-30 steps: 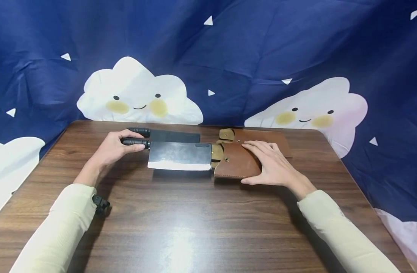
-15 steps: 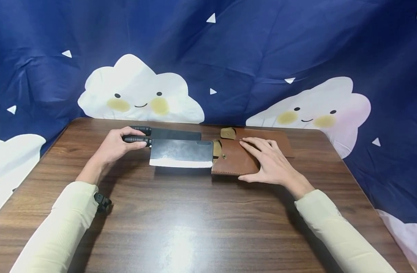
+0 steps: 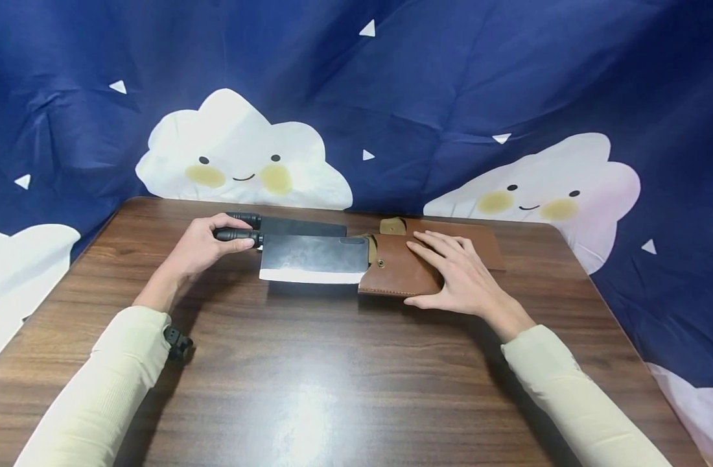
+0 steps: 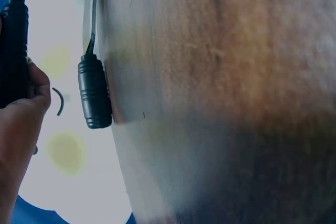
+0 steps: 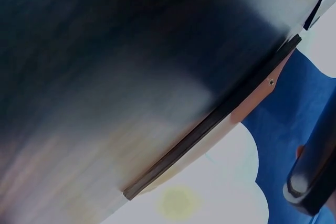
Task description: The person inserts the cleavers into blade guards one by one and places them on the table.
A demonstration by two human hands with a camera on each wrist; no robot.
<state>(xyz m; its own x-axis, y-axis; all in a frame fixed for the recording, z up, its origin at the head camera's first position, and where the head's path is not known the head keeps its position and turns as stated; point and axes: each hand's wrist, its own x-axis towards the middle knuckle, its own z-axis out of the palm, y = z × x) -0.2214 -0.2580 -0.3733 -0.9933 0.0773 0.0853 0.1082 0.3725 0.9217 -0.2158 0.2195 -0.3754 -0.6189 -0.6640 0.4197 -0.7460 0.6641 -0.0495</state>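
Head view: front cleaver [image 3: 312, 254] (black-handled) now closer to front sheath [image 3: 398, 264].

No text, label, brand or number can be read in any view. The nearer cleaver [image 3: 304, 256] bears a small oblong mark [image 3: 352, 240] at about two o'clock on its blade, as seen from the head camera; it is too small to tell whether it holds lettering. The only clear printed signs stand on the blue fabric backdrop [image 3: 403, 78]: a smiling cloud face [image 3: 240, 146] at ten o'clock in the head view, a second cloud face [image 3: 543, 175] between two and three o'clock, and a white triangle [image 3: 369, 29] at twelve o'clock.
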